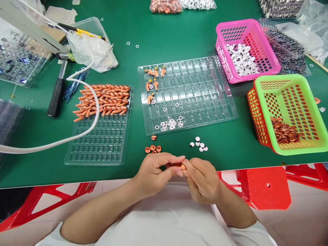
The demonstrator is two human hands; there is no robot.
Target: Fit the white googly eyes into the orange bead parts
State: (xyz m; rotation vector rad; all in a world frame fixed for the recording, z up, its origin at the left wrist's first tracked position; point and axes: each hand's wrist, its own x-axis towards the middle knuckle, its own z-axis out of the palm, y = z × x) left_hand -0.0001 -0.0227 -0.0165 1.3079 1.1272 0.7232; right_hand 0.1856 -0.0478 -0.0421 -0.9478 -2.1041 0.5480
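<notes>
Both my hands meet at the table's front edge. My left hand (pixel 159 171) and my right hand (pixel 203 177) are closed around one small orange plastic part (pixel 182 166), mostly hidden by the fingers. Just beyond my left hand lie several small round copper-coloured caps (pixel 153 148). Several white discs with black undersides (pixel 202 145) lie beyond my right hand. Farther off is a clear compartment tray (pixel 197 92) with several orange assembled pieces (pixel 153 83) at its left and white rings (pixel 172 124) along its near side.
At left, orange tubular parts (pixel 102 99) fill the far half of another clear tray (pixel 99 140), crossed by a white cable (pixel 96 112). A hammer (pixel 57 89) lies beside it. On the right stand a pink basket (pixel 248 24) of white discs and a green basket (pixel 297 150) of copper-coloured caps.
</notes>
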